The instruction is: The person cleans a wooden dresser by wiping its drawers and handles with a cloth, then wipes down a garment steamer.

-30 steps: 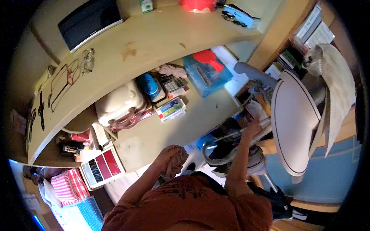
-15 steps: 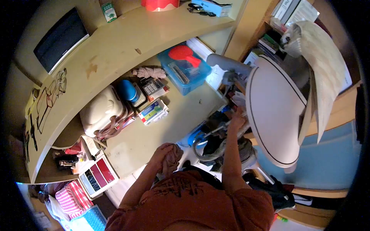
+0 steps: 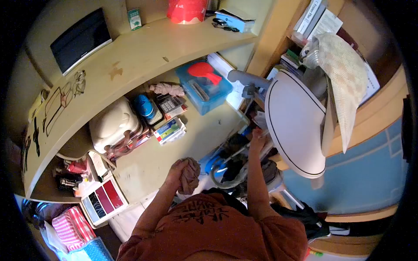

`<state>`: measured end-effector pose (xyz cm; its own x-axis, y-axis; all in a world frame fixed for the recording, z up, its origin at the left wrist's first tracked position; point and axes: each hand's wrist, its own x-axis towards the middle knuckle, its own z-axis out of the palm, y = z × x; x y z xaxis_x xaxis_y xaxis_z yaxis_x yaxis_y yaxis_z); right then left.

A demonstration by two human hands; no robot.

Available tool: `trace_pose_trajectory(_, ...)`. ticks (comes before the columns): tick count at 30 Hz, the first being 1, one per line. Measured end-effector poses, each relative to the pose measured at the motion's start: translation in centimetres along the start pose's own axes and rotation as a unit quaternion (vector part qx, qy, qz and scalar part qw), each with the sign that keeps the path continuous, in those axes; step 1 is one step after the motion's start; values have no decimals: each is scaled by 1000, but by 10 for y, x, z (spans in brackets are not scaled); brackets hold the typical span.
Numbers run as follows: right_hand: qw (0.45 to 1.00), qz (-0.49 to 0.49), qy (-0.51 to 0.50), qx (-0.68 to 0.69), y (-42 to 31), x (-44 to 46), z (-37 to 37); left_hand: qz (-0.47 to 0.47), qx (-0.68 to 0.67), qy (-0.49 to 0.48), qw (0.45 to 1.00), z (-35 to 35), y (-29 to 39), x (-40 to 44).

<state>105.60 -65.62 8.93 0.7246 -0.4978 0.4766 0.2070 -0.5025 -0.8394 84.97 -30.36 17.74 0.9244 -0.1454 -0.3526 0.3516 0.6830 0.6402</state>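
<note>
My left hand (image 3: 176,173) is wrapped round a crumpled grey-brown cloth (image 3: 190,175), held just in front of my body by the desk's near edge. My right hand (image 3: 258,138) reaches forward to the right of the desk, among metal tubes and dark items beside the white padded board (image 3: 296,124). Its fingers are small and partly hidden, so their grip cannot be made out. A grey curved hose or handle (image 3: 224,183) lies below that hand.
The desk (image 3: 148,167) carries a cream case (image 3: 114,124), a calculator (image 3: 170,103), a small box (image 3: 170,129) and a blue bin (image 3: 204,93) with a red paddle on it. A curved shelf (image 3: 143,54) overhangs them. A pale cloth (image 3: 339,74) hangs at the right.
The camera view has turned and shifted, so the board and shelf sit further left. My left hand still holds the cloth, and my right hand remains beside the board.
</note>
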Motion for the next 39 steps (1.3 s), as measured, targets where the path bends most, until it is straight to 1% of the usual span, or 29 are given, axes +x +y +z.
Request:
trace_pose_trajectory(2,999,12,-20,29,-9,-2,-4,0,-1,32,999,-5,-1,-4)
trace_pose_trajectory(3,998,45,-51,-2,7,1,-3,4,-2,32,999,0,4,-9)
trace_pose_trajectory(5,993,75,-82,-33,27,-2,3,11,-20,9,1000,8,12,-23)
trace_pose_trajectory(6,994,69,-79,-42,32,-5,5,12,-21,9,1000,3,9,-23)
trace_pose_trajectory(8,994,60,-77,-53,34,-8,1,-6,-84,52,995,-13,-1,-20)
trace_pose_trajectory(9,987,84,-91,-103,23,-9,-3,-5,-88,52,995,-15,-2,-22)
trace_pose_trajectory(11,964,130,-117,-200,-7,-12,-12,35,-74,15,997,-20,-2,-26)
trace_pose_trajectory(12,963,206,-162,-60,-94,-23,-36,38,-76,15,996,-26,-5,-26)
trace_pose_trajectory(13,963,204,-165,-59,-97,-38,-35,43,-93,21,994,-36,-12,-23)
trace_pose_trajectory(15,958,89,-212,-169,-94,-78,-39,59,-113,34,991,-54,-19,-13)
trace_pose_trajectory(16,956,79,-231,-161,-105,-95,-34,59,-96,1,994,-61,-21,-10)
trace_pose_trajectory(17,947,55,-312,-57,-126,-114,-32,60,-80,-25,995,-68,-24,-11)
trace_pose_trajectory(18,919,34,-389,48,-153,-129,-27,78,-114,1,990,-69,-28,-8)
trace_pose_trajectory(19,885,-21,-461,56,-183,-142,-22,73,-147,-19,986,-66,-22,-9)
trace_pose_trajectory(21,829,-128,-531,123,-224,-172,-8,27,-213,69,974,-51,-10,-17)
trace_pose_trajectory(22,821,-131,-540,129,-234,-185,2,36,-217,77,972,-34,0,-23)
trace_pose_trajectory(24,794,-183,-561,144,-250,-203,20,1,-235,107,966,-5,28,-40)
trace_pose_trajectory(25,790,-186,-564,150,-250,-207,31,9,-235,111,966,-8,38,-46)
trace_pose_trajectory(26,790,-113,-570,197,-243,-209,43,30,-206,74,975,-11,46,-51)
trace_pose_trajectory(27,784,-38,-571,241,-266,-205,46,49,-176,35,982,-8,58,-60)
trace_pose_trajectory(28,797,-66,-558,220,-286,-191,41,69,-107,77,989,-1,67,-70)
trace_pose_trajectory(29,811,59,-547,200,-288,-186,45,78,-111,83,987,4,79,-76)
trace_pose_trajectory(30,826,-52,-501,254,-301,-171,54,149,-6,91,985,4,89,-85)
trace_pose_trajectory(31,862,-183,-414,227,-330,-150,53,218,99,106,965,1,93,-94)
trace_pose_trajectory(33,898,-262,-277,220,-374,-104,63,251,87,144,953,-18,96,-107)
trace_pose_trajectory(35,883,-420,-122,169,-422,-61,80,188,36,130,973,-44,88,-110)
trace_pose_trajectory(37,859,-476,-125,145,-464,-50,96,159,10,144,977,-52,80,-119)
trace_pose_trajectory(38,852,-461,-174,176,-469,-52,115,157,8,134,978,-55,76,-123)
trace_pose_trajectory(39,841,-470,-191,189,-467,-53,135,155,2,127,980,-58,71,-128)
